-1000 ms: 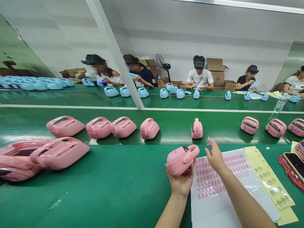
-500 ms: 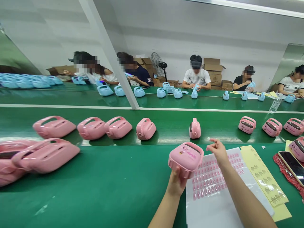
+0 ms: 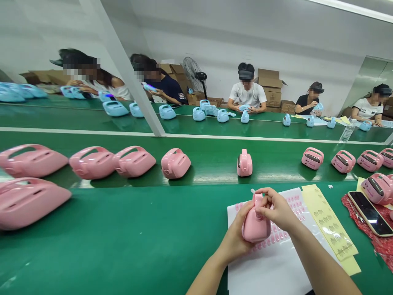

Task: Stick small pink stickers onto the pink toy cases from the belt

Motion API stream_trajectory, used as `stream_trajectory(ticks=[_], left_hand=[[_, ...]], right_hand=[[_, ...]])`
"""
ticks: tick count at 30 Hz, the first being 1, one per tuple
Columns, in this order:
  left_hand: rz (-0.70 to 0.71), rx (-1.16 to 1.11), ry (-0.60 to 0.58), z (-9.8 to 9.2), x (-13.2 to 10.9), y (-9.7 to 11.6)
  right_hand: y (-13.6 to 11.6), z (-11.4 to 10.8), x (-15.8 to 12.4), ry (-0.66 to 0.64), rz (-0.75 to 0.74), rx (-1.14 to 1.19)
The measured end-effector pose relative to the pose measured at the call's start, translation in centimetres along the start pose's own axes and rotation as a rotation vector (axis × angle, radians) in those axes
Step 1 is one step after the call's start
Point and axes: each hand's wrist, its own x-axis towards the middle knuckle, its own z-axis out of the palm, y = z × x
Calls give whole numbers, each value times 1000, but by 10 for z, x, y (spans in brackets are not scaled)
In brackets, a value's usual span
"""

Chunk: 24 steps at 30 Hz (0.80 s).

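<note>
My left hand (image 3: 235, 237) grips a pink handled device (image 3: 255, 223) from below and holds it upright over a white sheet of small pink stickers (image 3: 270, 262). My right hand (image 3: 274, 211) is pinched at the top of the same device, fingers pressed to its handle. A tiny pale piece (image 3: 252, 191) sticks out by the fingertips. Both hands are closed on the device.
A row of pink devices (image 3: 175, 163) lies on the green belt (image 3: 123, 229), more at the left (image 3: 27, 200) and right (image 3: 311, 158). A yellow backing sheet (image 3: 328, 221), a phone (image 3: 370, 213) on red cloth lie right. People across handle blue devices (image 3: 199, 114).
My left hand has turned the pink device upright and drawn it closer. My right hand came in from the side and now pinches the device's top.
</note>
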Motion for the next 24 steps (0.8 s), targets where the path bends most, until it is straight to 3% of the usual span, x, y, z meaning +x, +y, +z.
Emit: stream_trajectory(ticks=[7, 15, 24], left_hand=[[11, 35, 7, -4, -1, -8], [-29, -74, 60, -1, 1, -2], [15, -7, 59, -1, 1, -4]], right_hand=[[8, 4, 0, 40, -50, -7], [21, 11, -4, 136, -102, -14], [22, 15, -4, 175, -65, 116]])
